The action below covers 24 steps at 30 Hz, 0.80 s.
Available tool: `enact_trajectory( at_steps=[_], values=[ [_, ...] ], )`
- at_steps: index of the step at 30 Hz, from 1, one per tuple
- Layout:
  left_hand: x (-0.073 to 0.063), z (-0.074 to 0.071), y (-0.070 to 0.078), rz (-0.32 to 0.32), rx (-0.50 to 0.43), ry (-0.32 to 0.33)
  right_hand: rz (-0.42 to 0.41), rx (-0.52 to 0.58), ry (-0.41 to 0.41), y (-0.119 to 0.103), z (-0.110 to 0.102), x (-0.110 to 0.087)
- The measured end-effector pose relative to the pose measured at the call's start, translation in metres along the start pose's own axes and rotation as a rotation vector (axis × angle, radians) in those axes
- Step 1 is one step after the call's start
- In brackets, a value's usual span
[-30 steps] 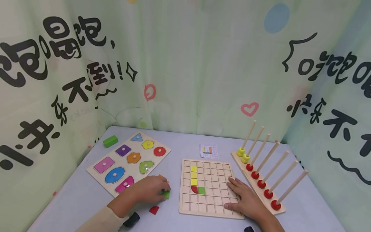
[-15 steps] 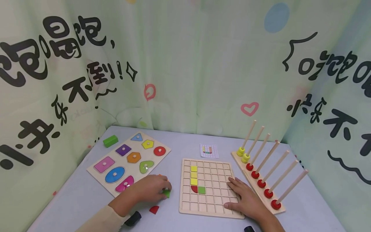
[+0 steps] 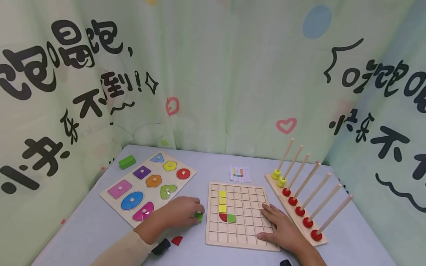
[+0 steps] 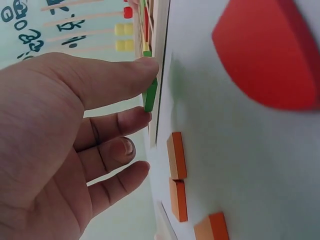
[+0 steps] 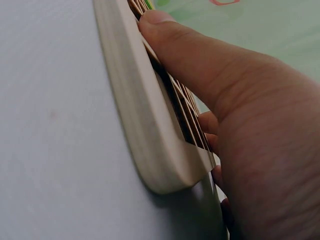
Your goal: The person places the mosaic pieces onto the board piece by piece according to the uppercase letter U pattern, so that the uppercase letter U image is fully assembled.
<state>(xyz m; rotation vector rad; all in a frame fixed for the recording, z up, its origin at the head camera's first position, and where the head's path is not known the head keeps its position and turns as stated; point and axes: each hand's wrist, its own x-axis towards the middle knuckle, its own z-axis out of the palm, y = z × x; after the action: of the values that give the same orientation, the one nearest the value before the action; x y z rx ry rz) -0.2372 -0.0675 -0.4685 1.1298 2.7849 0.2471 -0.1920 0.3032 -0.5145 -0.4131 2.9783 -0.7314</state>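
My left hand [image 3: 183, 212] pinches a small green square tile [image 4: 150, 95] between thumb and finger, just left of the wooden grid board [image 3: 246, 236]. In the left wrist view the tile is up off the table, with a faint green shadow below it. My right hand [image 3: 283, 229] rests spread on the board's right edge, thumb on its lower right corner. Set in the grid are several yellow squares [image 3: 222, 201] in a column, a red quarter-round tile [image 3: 223, 217] beneath them, and a green square [image 3: 231, 218] beside that.
A red quarter-round piece [image 3: 177, 241] and several orange blocks [image 4: 177, 155] lie left of the board. A shape puzzle [image 3: 110, 195] and green block [image 3: 127, 162] stand further left. Behind is a pattern card [image 3: 239, 173]; at right, a peg rack [image 3: 323, 242] with beads.
My left hand has lifted the green tile and moved right with it, closer to the board. The right hand stays put on the board.
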Motion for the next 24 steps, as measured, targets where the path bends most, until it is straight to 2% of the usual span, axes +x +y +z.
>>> enact_trajectory(
  at_steps=[10, 19, 24],
  values=[
    [0.016, 0.003, 0.008, 0.040, 0.058, 0.016, 0.048, 0.002, -0.022, -0.002, 0.000, 0.002],
    [0.028, 0.004, 0.015, 0.087, 0.064, 0.015, 0.011, 0.000, -0.008, 0.001, 0.001, 0.001],
    [0.037, 0.004, 0.019, 0.111, 0.083, 0.012, 0.026, 0.003, -0.013, -0.001, 0.000, 0.001]
  ],
)
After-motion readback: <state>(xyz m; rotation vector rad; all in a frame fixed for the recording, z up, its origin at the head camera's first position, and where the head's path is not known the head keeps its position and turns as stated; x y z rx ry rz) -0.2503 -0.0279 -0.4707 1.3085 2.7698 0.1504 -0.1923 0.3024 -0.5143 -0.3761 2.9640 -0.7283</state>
